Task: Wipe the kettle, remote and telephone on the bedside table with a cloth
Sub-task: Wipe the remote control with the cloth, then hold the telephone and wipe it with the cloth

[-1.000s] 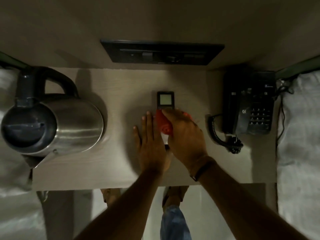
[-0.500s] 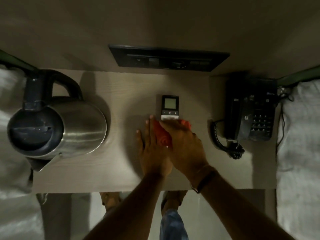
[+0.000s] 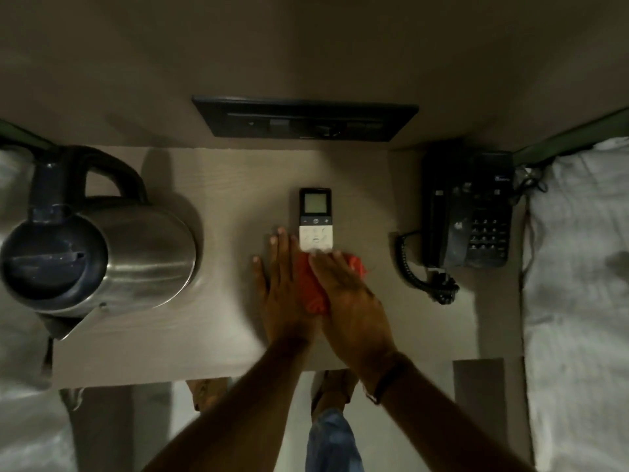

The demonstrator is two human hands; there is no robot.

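A remote (image 3: pixel 315 218) with a small screen and white keypad lies in the middle of the bedside table (image 3: pixel 221 185). Its near end is hidden under a red cloth (image 3: pixel 311 284). My right hand (image 3: pixel 350 298) presses flat on the cloth, fingertips at the remote's lower keys. Just left of the remote, my left hand (image 3: pixel 280 284) rests flat on the table with its fingers spread, touching the cloth's edge. A steel kettle (image 3: pixel 112 253) with a dark lid and handle stands at the left. A black telephone (image 3: pixel 471 212) with a coiled cord sits at the right.
A dark switch panel (image 3: pixel 304 119) is set in the wall behind the table. White bedding (image 3: pixel 578 284) lies to the right and more bedding (image 3: pixel 20 386) to the left. My feet show below the table's near edge.
My right hand and the red cloth have slid toward me along the remote, uncovering its buttons and white keypad. The left hand stays flat beside it.
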